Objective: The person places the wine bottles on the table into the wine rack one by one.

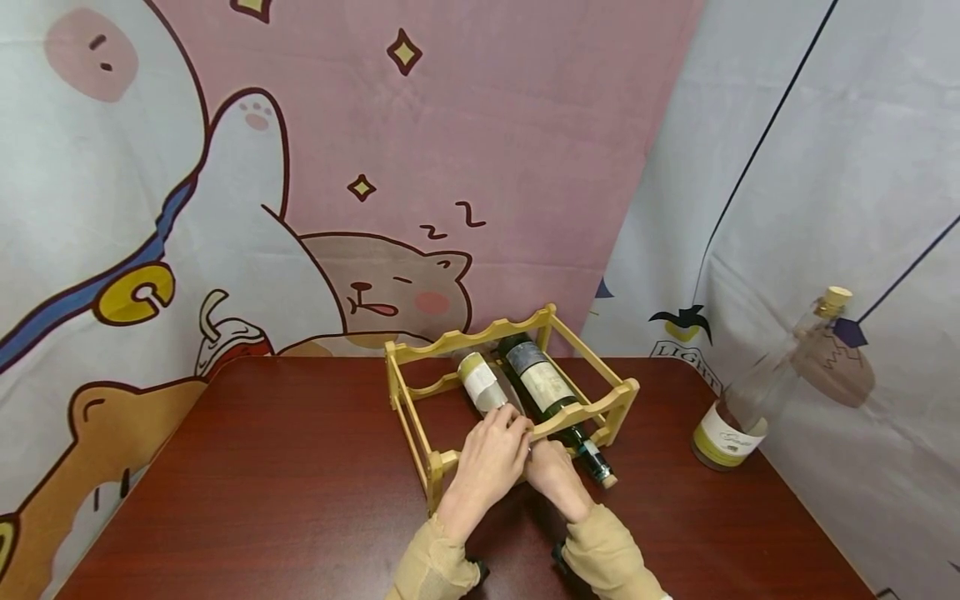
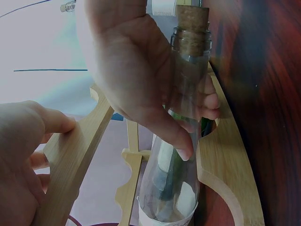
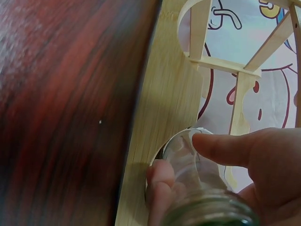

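Note:
A wooden wine rack [image 1: 416, 421] stands on the table. My left hand [image 1: 491, 450] grips its near upper rail [image 2: 77, 155], fingers bent over the wood. Below that rail, my right hand [image 1: 555, 475] holds a clear glass bottle [image 2: 164, 181] by the neck, with thumb and fingers round the glass in the right wrist view. The bottle has a cork [image 2: 192, 23] and a pale label [image 1: 480, 382], and lies in the rack with its neck toward me. Beside it to the right lies a dark green wine bottle [image 1: 542, 382], its corked neck sticking out of the rack's front.
Another clear corked bottle [image 1: 731, 429] with a white and yellow label stands upright at the table's right side. The reddish-brown table [image 1: 300, 483] extends left of the rack. A cartoon-printed cloth [image 1: 525, 167] hangs behind the table.

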Available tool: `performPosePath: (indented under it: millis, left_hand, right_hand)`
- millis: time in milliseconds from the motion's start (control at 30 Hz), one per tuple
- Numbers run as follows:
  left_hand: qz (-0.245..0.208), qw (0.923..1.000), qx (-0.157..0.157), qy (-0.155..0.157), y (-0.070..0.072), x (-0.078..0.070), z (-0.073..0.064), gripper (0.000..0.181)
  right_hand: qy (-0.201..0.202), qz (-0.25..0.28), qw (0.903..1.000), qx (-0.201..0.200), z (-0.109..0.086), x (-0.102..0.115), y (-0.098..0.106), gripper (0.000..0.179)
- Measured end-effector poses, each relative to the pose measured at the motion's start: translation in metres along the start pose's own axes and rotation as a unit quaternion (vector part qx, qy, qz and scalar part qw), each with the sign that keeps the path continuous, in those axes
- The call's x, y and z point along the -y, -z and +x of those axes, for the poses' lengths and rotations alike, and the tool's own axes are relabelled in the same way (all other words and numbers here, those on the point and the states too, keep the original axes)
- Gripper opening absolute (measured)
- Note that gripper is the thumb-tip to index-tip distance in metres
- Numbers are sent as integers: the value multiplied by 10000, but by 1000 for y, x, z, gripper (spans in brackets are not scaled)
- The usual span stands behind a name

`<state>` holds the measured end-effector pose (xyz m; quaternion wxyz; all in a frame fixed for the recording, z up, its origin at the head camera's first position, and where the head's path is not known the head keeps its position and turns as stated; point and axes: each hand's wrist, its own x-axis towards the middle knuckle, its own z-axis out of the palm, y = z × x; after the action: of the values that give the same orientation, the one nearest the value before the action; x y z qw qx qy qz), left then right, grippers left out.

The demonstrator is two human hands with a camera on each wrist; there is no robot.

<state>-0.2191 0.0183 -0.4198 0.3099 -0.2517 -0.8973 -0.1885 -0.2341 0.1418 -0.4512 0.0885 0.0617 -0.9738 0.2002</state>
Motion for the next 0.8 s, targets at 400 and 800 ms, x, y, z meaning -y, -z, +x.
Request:
performPosePath:
  millis: [400,800]
  left_hand:
    - [47,9999,-105,-73,1,0,0,5]
    - [87,9999,-126,-76,1,-1,0,5]
  right_hand:
    - [-700,-314,9968,218,2,1,-3,18]
    - [-1202,-621,9890,592,4,4,-4,21]
